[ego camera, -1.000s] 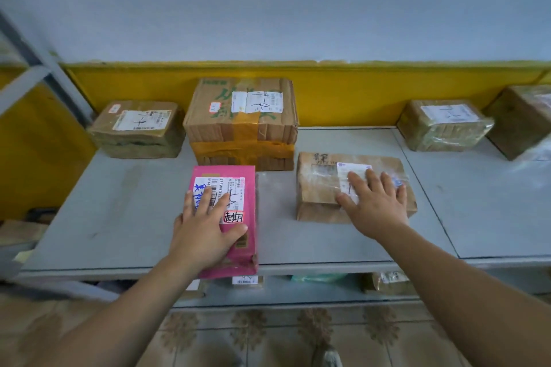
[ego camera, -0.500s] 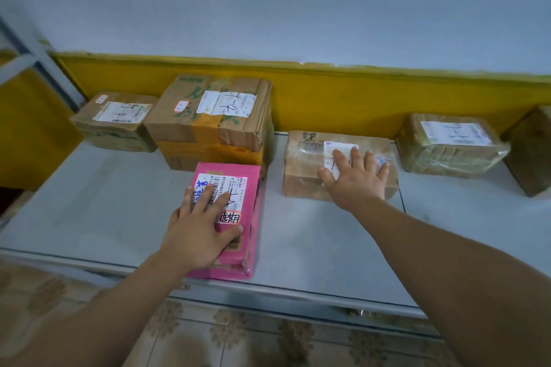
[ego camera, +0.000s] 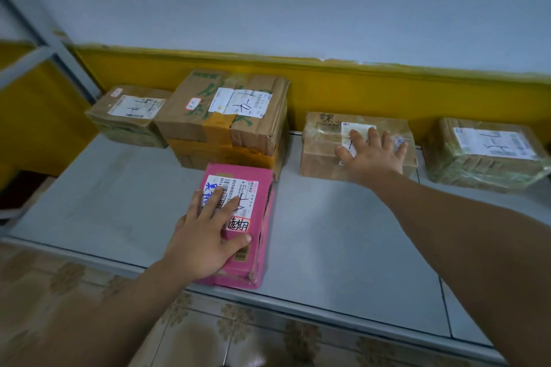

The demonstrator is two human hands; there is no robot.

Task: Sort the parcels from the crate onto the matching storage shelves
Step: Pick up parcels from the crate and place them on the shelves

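Sliding since earlier: brown parcel [ego camera: 319, 155], now just right of big taped box [ego camera: 238, 128].
My left hand [ego camera: 205, 238]: flat, fingers straight, pressing pink parcel [ego camera: 238, 173] in front of that box.
My right hand [ego camera: 372, 158]: splayed flat on brown parcel.

The pink parcel [ego camera: 264, 202] under my left hand [ego camera: 205, 241] carried a white label [ego camera: 247, 188] inked blue. The tall parcel [ego camera: 256, 128] behind was brown, taped orange. Floor tiles [ego camera: 238, 334] bore a brown floral pattern.
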